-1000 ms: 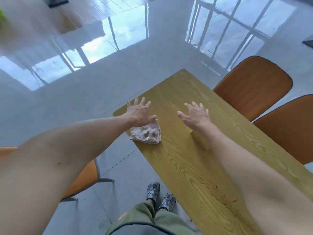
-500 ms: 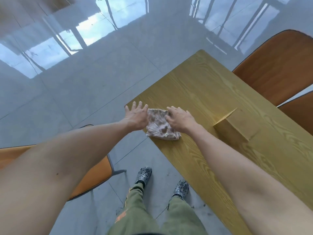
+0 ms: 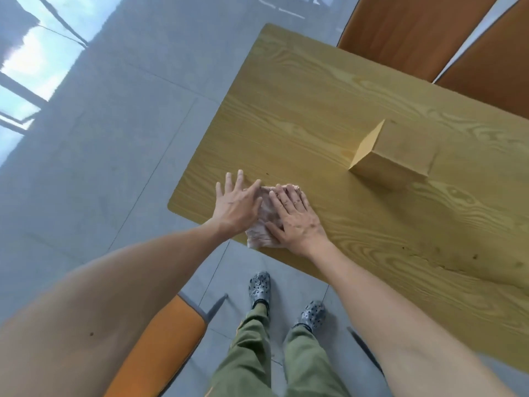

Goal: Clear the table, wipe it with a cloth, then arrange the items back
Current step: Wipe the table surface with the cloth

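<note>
The cloth (image 3: 264,222) is kept at the bench's (image 3: 315,116) near-left corner, its lower end over the near edge. Both hands are laid flat w/ fingers straight, nothing gripped: left hand (image 3: 237,206) on its left side, right hand (image 3: 294,217) on top, prob. to pin it for wiping. 1 box (image 3: 400,156) is left mid-bench.

The table (image 3: 315,110) is seen in yellowish wood with darker flowing grain, and the box (image 3: 400,156) on it is coloured a plain matching tan. The cloth (image 3: 264,222) is shown pale pinkish-white with brownish mottling. Grey tiles are seen on the floor (image 3: 128,124), orange on the chairs (image 3: 415,32), olive green on the trousers (image 3: 286,362), and dark grey with holes on the clogs (image 3: 259,285).
</note>
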